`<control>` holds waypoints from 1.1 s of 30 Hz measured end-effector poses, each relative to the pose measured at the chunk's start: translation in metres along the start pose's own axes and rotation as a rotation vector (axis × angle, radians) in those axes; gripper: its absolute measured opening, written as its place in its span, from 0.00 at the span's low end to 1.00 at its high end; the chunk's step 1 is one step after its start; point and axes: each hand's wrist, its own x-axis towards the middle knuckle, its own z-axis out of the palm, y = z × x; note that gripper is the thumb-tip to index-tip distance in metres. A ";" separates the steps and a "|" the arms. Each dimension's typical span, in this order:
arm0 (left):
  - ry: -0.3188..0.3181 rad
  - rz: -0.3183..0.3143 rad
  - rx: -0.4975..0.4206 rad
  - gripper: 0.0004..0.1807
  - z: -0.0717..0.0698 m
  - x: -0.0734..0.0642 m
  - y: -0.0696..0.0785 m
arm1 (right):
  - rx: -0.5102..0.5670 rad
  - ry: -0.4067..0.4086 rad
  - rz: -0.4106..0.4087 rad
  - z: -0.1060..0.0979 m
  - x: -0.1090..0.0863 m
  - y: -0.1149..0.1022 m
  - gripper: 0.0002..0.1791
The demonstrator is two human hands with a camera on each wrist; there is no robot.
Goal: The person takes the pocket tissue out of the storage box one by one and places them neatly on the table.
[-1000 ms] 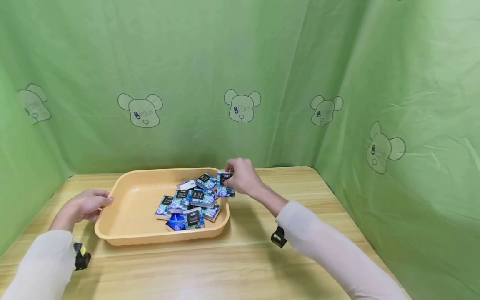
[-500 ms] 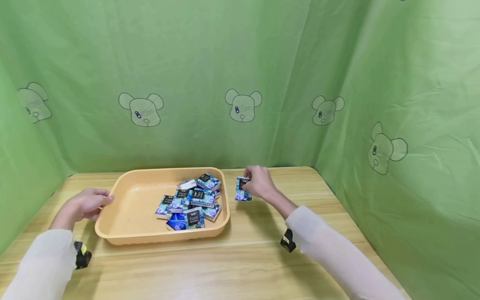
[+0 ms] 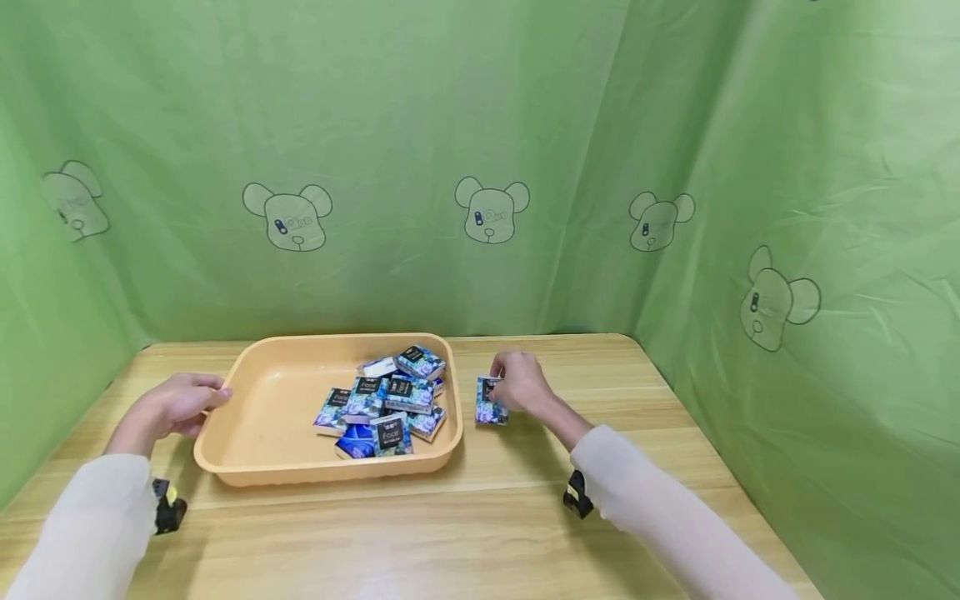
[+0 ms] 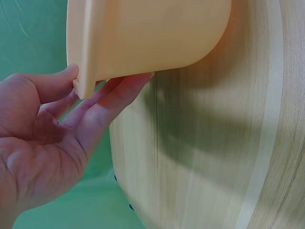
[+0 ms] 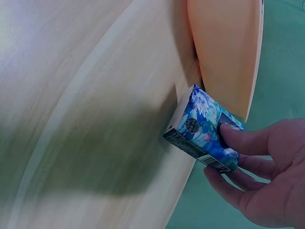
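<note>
on the desk, one packet out beside the tray

on the wooden desk [image 3: 465,517] stands a shallow peach-coloured tray [image 3: 255,467], set toward the left; a loose heap of small blue flowered tissue packets [image 3: 386,400] lies in its right half, some flat, some leaning on one another; the left hand [image 3: 176,406] rests at the tray's left end — the wrist view shows the thumb on top of the rim and the relaxed, nearly straight fingers running under its edge, touching it without clamping; the right hand [image 3: 521,385] is just right of the tray, its fingers curled round a single tissue packet [image 3: 489,403], thumb on the printed face and the other fingers behind; this packet stands on edge on the desk, close to the tray's right wall but apart from it, its lower edge down on the wood in the wrist view; both arms wear pale sleeves with a dark strap at each wrist; a green curtain [image 3: 480,125] printed with bear heads closes in the desk behind and on both sides
</note>
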 end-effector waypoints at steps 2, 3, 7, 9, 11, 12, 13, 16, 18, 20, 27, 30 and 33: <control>-0.002 0.001 0.003 0.33 0.000 0.000 0.000 | -0.008 -0.008 0.002 0.002 0.001 0.001 0.16; -0.003 0.002 0.004 0.33 -0.001 0.000 0.000 | -0.016 -0.008 0.001 0.002 0.001 0.002 0.16; -0.002 -0.003 0.007 0.33 -0.001 0.000 0.000 | -0.056 -0.003 -0.008 0.004 0.002 0.005 0.15; 0.000 -0.006 0.009 0.33 -0.001 0.000 0.000 | -0.069 -0.007 -0.004 0.005 0.003 0.006 0.15; 0.002 -0.007 0.010 0.33 -0.001 -0.001 0.000 | -0.073 -0.017 0.005 0.005 0.004 0.007 0.14; 0.002 -0.007 0.009 0.32 0.000 -0.001 0.001 | -0.073 -0.021 0.009 0.005 0.004 0.007 0.14; 0.002 -0.005 0.009 0.32 0.000 -0.002 0.001 | -0.073 -0.026 0.012 0.005 0.004 0.008 0.13; 0.005 -0.004 0.005 0.32 0.001 -0.002 0.001 | -0.064 -0.030 0.019 0.006 0.005 0.010 0.12; 0.006 -0.001 0.005 0.32 0.001 -0.002 0.001 | -0.065 -0.024 0.019 0.006 0.005 0.012 0.11; 0.006 0.000 0.005 0.32 0.001 -0.002 0.002 | -0.060 -0.020 0.022 0.006 0.005 0.014 0.11; 0.009 -0.003 0.003 0.31 0.000 0.000 0.001 | -0.055 -0.014 0.023 0.008 0.007 0.017 0.11; 0.011 -0.002 0.008 0.31 0.000 0.000 0.002 | -0.062 -0.008 0.019 0.009 0.007 0.018 0.11; 0.017 -0.003 0.015 0.30 0.001 -0.002 0.003 | -0.068 -0.004 0.017 0.011 0.008 0.020 0.12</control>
